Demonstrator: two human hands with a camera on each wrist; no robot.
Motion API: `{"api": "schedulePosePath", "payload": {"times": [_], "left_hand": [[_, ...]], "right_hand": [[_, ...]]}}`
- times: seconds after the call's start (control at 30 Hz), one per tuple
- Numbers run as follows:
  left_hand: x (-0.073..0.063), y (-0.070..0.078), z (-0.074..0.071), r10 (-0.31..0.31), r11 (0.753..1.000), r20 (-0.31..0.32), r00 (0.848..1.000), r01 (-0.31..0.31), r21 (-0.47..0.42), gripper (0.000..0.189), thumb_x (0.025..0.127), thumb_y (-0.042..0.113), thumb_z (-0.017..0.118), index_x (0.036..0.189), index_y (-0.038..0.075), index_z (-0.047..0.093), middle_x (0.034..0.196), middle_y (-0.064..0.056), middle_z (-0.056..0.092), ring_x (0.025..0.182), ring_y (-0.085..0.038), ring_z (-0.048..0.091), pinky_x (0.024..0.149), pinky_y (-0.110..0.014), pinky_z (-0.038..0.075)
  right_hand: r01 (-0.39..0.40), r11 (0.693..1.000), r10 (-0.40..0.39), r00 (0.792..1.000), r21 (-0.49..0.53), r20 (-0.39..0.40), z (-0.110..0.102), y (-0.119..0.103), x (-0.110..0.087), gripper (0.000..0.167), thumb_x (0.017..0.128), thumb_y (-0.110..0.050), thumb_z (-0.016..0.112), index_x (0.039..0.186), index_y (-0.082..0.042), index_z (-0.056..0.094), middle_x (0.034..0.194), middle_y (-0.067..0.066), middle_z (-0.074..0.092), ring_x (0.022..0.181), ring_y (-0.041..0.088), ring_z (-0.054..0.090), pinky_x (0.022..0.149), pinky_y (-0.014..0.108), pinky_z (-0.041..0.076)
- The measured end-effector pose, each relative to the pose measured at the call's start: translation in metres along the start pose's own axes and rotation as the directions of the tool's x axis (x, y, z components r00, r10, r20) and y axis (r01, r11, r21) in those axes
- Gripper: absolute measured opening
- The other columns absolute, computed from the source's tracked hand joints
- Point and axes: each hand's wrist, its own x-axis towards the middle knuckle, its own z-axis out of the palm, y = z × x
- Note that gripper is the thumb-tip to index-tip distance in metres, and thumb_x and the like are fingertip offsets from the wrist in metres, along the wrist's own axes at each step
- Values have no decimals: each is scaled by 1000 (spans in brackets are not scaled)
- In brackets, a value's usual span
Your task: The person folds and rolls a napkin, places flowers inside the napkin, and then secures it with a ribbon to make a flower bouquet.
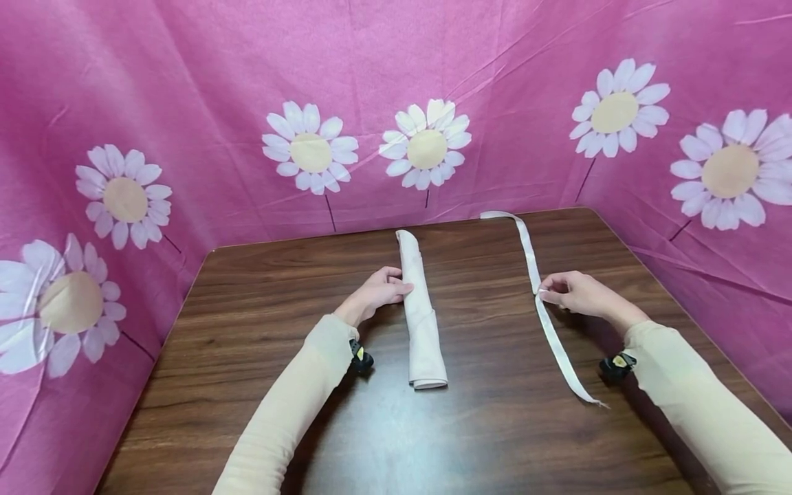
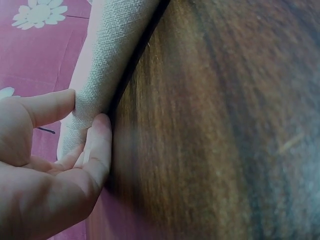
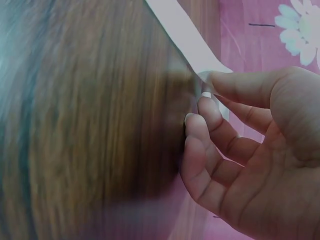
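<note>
A rolled cream cloth (image 1: pixel 421 323) lies lengthwise on the table, its layered end toward me. My left hand (image 1: pixel 380 289) is at the roll's left side, about midway along. In the left wrist view, the thumb and bent fingertips (image 2: pixel 102 122) hold the edge of the cloth (image 2: pixel 112 45). Farther right, a narrow white ribbon (image 1: pixel 558 344) stretches from the table's back edge to a frayed near end. My right hand (image 1: pixel 572 292) pinches it near the middle. The right wrist view shows the ribbon (image 3: pixel 177 30) between thumb and forefinger, the other fingers curled.
Beneath everything is a dark brown wood-grain table (image 1: pixel 247 330), with glare near its front. A pink curtain (image 1: pixel 216 103) printed with white daisies hangs behind it and along both sides. Each wrist wears a small black camera (image 1: pixel 361 357).
</note>
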Motion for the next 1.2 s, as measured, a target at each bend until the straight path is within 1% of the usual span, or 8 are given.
{"api": "schedulePosePath", "payload": {"times": [0.2,0.33,0.5,0.6,0.77,0.93,1.07,1.2], "left_hand": [[1,-1,-2,-5,1000,-4,1000,5,-23,60,96,4,69,144,-6,36,113,-13,53,100,-20,60,101,-37,50],[3,-1,-2,-3,1000,0,1000,3,-18,59,96,5,69,144,-6,37,113,-13,56,100,-21,62,99,-37,51],[4,0,-5,20,1000,11,1000,-20,-12,59,96,6,69,146,-3,37,117,-15,58,98,-21,64,94,-35,53],[3,-1,-9,45,999,28,999,-45,-14,62,96,7,69,148,0,36,122,-17,58,96,-20,64,90,-35,55],[-2,-2,-20,66,998,47,997,-67,3,58,98,7,66,149,3,38,126,-18,60,99,-21,64,85,-34,56],[-8,3,-28,71,996,71,995,-75,49,50,101,10,63,146,3,42,129,-18,60,108,-27,63,88,-38,55],[-15,10,-31,76,993,115,990,-85,81,47,102,12,61,145,3,44,131,-19,59,113,-32,62,93,-42,53],[-20,16,-31,99,988,160,982,-117,101,45,103,14,61,144,3,46,130,-20,59,116,-35,61,95,-45,52]], "right_hand": [[-31,997,29,999,67,35,5,-4,9,16,101,-20,66,102,-5,68,66,2,55,58,14,53,50,29,45],[-46,993,41,998,109,51,5,-11,12,19,102,-19,63,107,-1,68,68,5,56,60,16,54,52,30,48],[-41,990,33,997,135,68,0,-25,18,21,104,-18,59,109,1,66,74,8,59,66,18,56,56,32,49],[-37,988,26,997,151,73,-3,-33,23,23,106,-21,56,107,0,65,81,11,61,69,18,57,59,33,50],[5,981,-24,995,194,96,-7,-48,29,25,107,-24,53,110,-2,64,97,16,64,75,19,59,64,35,52],[44,968,-76,990,248,122,-11,-68,35,25,107,-24,55,109,-1,64,91,18,61,74,20,57,60,34,50],[73,953,-119,983,293,142,-12,-87,41,23,106,-21,57,108,0,64,82,16,59,71,19,56,60,34,50],[92,933,-159,973,347,170,-10,-107,47,22,106,-20,57,111,1,65,86,16,63,76,25,63,64,34,53]]}}
